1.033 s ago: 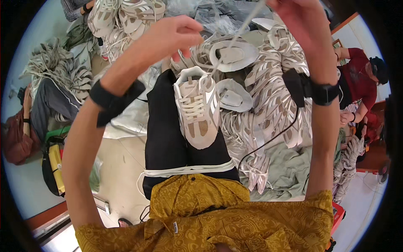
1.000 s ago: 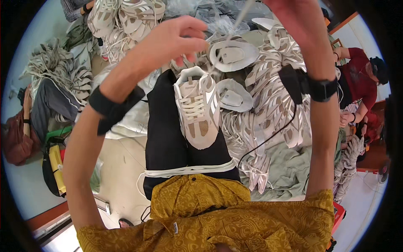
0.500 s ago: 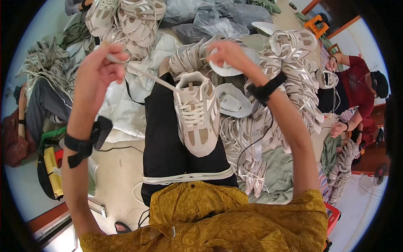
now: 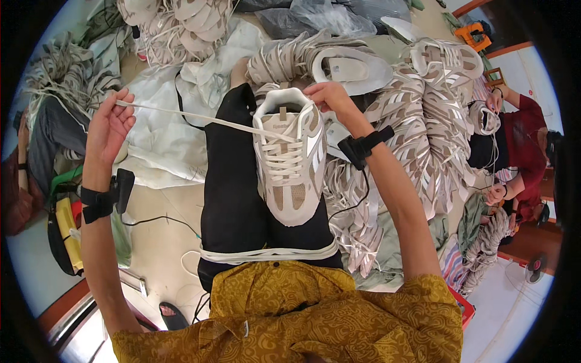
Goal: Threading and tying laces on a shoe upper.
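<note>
A beige and white shoe upper (image 4: 289,175) with white side stripes lies across my black-trousered thighs, toe toward me. Its flat cream lace (image 4: 200,115) runs criss-cross over the tongue, and one long end stretches out to the left. My left hand (image 4: 110,126) pinches that end well away from the shoe, the lace pulled nearly straight. Just at the right edge of the shoe's opening, my right hand (image 4: 330,100) has its fingertips pressed together; what they hold is hidden.
Several stacked shoe uppers (image 4: 417,121) lie to the right and beyond my knees. A bundle of spare laces (image 4: 272,254) lies across my lap. White sheeting (image 4: 163,145) covers the floor at left. A co-worker in a dark red shirt (image 4: 523,130) handles a shoe at far right.
My left hand has moved outward and slightly down, drawing the lace longer. My right hand has come down to the shoe's collar. The whole view has shifted slightly.
</note>
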`<action>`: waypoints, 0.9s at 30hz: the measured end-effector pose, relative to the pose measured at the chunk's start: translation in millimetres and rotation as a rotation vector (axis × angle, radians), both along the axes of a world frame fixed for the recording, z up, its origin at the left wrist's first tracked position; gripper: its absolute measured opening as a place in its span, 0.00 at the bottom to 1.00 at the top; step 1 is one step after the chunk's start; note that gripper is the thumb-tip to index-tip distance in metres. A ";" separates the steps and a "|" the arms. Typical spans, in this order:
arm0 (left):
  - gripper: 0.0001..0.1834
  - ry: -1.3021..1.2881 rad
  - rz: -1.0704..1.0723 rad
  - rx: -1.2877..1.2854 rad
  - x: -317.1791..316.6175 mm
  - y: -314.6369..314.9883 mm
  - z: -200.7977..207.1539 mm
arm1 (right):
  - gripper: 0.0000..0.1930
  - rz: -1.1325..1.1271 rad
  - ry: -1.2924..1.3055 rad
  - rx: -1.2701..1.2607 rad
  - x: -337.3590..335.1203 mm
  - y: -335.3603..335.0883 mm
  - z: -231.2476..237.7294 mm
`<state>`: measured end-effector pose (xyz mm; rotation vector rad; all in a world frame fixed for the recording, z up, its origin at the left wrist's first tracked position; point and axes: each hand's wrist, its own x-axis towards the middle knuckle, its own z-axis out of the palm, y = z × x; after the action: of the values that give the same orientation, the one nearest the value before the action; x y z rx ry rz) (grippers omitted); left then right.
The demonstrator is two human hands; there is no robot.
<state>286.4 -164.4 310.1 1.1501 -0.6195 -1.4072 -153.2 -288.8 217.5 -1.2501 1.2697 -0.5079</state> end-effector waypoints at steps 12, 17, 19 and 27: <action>0.14 0.030 0.084 -0.014 34.1 21.7 -4.8 | 0.16 -0.214 -0.669 -0.145 -12.2 -1.5 81.6; 0.13 0.050 0.081 -0.044 33.9 27.9 0.9 | 0.15 -0.017 -0.819 -0.263 -34.8 7.8 134.7; 0.13 0.067 0.080 -0.065 34.4 28.6 3.1 | 0.15 0.004 -0.856 -0.279 -53.8 8.7 140.9; 0.14 0.110 0.160 -0.116 52.8 30.7 -7.1 | 0.17 -0.225 -0.949 -0.283 -163.3 8.5 124.4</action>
<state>339.2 -133.7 302.9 1.0012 -0.5132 -1.2716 -316.5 -280.2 342.0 -0.8854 0.5260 -1.2934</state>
